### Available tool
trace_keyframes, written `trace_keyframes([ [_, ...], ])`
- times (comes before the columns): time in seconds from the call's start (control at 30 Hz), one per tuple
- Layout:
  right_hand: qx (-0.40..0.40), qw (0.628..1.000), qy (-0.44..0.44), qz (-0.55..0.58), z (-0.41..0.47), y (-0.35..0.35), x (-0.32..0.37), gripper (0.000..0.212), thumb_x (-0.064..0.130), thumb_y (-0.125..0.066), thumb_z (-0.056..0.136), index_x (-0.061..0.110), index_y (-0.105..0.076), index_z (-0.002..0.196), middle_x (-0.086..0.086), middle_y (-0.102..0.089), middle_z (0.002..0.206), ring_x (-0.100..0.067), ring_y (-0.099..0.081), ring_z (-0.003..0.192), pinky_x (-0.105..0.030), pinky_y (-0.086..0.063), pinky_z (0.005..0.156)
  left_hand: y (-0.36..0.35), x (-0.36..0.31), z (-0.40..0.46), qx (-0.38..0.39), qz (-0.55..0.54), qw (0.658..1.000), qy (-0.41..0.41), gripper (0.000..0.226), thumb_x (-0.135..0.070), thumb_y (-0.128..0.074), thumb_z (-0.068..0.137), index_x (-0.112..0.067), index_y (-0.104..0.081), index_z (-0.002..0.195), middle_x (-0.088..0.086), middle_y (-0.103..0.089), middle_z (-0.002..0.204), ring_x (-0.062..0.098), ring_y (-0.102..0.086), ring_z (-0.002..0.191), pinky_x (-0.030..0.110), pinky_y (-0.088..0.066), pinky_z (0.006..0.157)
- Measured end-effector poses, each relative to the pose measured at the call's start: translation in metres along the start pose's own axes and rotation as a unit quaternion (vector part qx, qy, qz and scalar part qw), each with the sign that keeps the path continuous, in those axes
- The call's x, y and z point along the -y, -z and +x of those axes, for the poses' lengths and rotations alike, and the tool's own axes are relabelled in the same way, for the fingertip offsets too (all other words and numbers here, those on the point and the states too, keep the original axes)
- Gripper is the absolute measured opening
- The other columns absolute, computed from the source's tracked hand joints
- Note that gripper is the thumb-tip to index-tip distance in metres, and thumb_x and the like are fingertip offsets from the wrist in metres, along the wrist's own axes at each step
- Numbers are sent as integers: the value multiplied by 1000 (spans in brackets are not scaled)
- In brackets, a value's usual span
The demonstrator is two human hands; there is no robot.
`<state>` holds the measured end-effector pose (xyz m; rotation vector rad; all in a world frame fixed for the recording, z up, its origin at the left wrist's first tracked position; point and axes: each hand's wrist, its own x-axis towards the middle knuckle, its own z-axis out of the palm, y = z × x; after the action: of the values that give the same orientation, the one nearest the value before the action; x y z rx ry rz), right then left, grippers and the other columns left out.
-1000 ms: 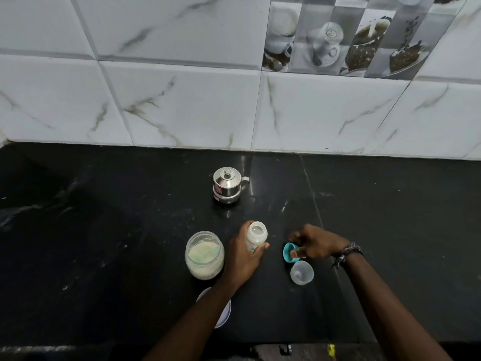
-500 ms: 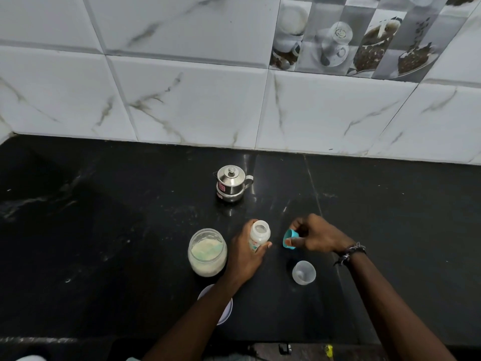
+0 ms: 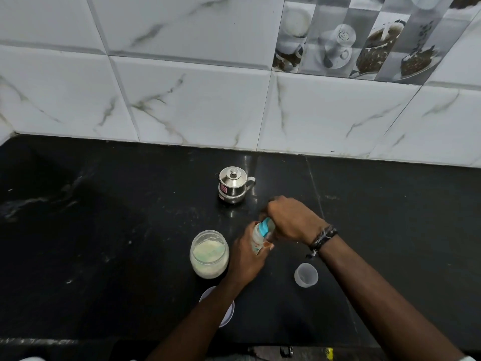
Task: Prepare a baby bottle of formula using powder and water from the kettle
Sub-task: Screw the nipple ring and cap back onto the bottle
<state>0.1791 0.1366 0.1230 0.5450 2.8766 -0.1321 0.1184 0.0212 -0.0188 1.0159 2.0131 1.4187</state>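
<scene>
Nearest you, a white lid (image 3: 229, 312) lies flat on the black counter (image 3: 104, 256), mostly hidden under your left forearm. Right of it and a bit farther sits a small clear cap (image 3: 306, 274), mouth up, alone, well apart from both hands.

Left of centre, the open powder jar (image 3: 209, 254) stands upright, pale powder inside, just beside your left hand (image 3: 247, 259). That hand has its fingers and thumb wrapped round the body of the baby bottle (image 3: 257, 241), gripping it; the bottle sits right of the jar and seems tilted a little to the right at the top. Whether its base touches the counter can't be told, the hand hides it.

Your right hand (image 3: 291, 220) comes over the bottle's top from the right, fingers curled down around the teal collar (image 3: 265, 226), clutching it at the bottle's neck. Only a strip of the collar shows under the fingers; can't tell if it is seated on the threads. A dark beaded bracelet (image 3: 322, 238) is on that wrist.

Farther back, the small steel kettle (image 3: 232, 185) stands upright, lid on, handle to the right, a red sticker on the front, apart from both hands.

Behind the counter, a white marble-look tile wall (image 3: 182, 100), with a cups-and-cake picture tile (image 3: 351, 35) at far right.
</scene>
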Motion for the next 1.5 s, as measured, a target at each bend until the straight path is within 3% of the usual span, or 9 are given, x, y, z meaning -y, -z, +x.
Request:
trace_keyframes([
  [0.17, -15, 997, 14, -76, 5, -7, 20, 30, 19, -72, 82, 10, -65, 109, -10, -65, 111, -30, -65, 103, -43, -57, 83, -1, -2, 2, 5, 13, 1000, 21, 61, -17, -78, 81, -20, -51, 135, -13, -60, 113, 0, -57, 103, 1, -40, 81],
  [0.37, -39, 997, 15, -67, 3, -12, 20, 34, 23, -74, 79, 12, -62, 109, -8, -66, 109, -29, -65, 101, -42, -57, 80, -1, 0, 3, 7, 28, 999, 28, 61, -20, -76, 81, -25, -49, 136, -15, -59, 118, -3, -55, 105, 14, -42, 89],
  [0.57, -13, 983, -1, 184, -4, -16, -9, 85, 16, -88, 64, 19, -48, 139, -1, -64, 131, -17, -63, 117, -32, -53, 96, 0, 2, 1, -1, -5, 1000, 10, 59, -19, -79, 80, -23, -53, 133, -19, -62, 114, -25, -53, 98, -1, -40, 85],
  [0.73, -31, 965, 0, 261, -11, -33, -12, 96, 2, -81, 72, 17, -29, 151, -6, -63, 135, -16, -62, 121, -24, -51, 97, 0, 3, 0, 1, -24, 1000, 2, 64, -16, -80, 78, -21, -52, 136, -11, -65, 124, -5, -60, 113, 13, -47, 96],
  [0.93, -103, 978, -58, 170, -16, -43, -6, 95, 42, -83, 73, 25, -26, 147, -2, -73, 102, -20, -69, 92, -39, -57, 80, 0, 5, 1, 1, -10, 1000, -4, 61, -18, -77, 79, -27, -51, 134, -16, -65, 117, -4, -61, 106, 12, -49, 88],
  [1.07, -114, 982, -108, 104, -18, -44, -1, 110, 74, -72, 64, 25, -21, 149, -3, -70, 104, -23, -66, 95, -37, -53, 77, -1, 8, 2, 2, -4, 1000, -2, 63, -21, -78, 79, -26, -50, 135, -11, -66, 120, 1, -62, 109, 20, -52, 92],
  [1.2, -63, 944, -62, 317, -22, -45, -3, 125, 29, -90, 67, 27, -2, 156, -5, -54, 144, -22, -54, 130, -40, -45, 108, 0, 6, 2, -4, -8, 1000, -8, 61, -21, -79, 81, -24, -50, 135, -10, -65, 124, 2, -61, 113, 22, -51, 96],
  [1.3, -114, 949, -45, 290, -20, -56, 1, 118, 6, -83, 72, 26, -4, 156, -2, -64, 133, -22, -64, 117, -42, -51, 101, 0, 5, 2, -3, -25, 1000, -3, 58, -22, -78, 82, -27, -52, 134, -12, -66, 121, -3, -62, 110, 19, -52, 92],
  [1.5, -152, 965, -160, 139, -18, -57, 9, 121, 76, -72, 61, 25, -10, 152, -3, -70, 95, -24, -68, 88, -38, -54, 74, -1, 8, 2, -4, -24, 1000, -3, 59, -19, -78, 79, -26, -53, 131, -10, -69, 117, 3, -65, 106, 30, -55, 91],
])
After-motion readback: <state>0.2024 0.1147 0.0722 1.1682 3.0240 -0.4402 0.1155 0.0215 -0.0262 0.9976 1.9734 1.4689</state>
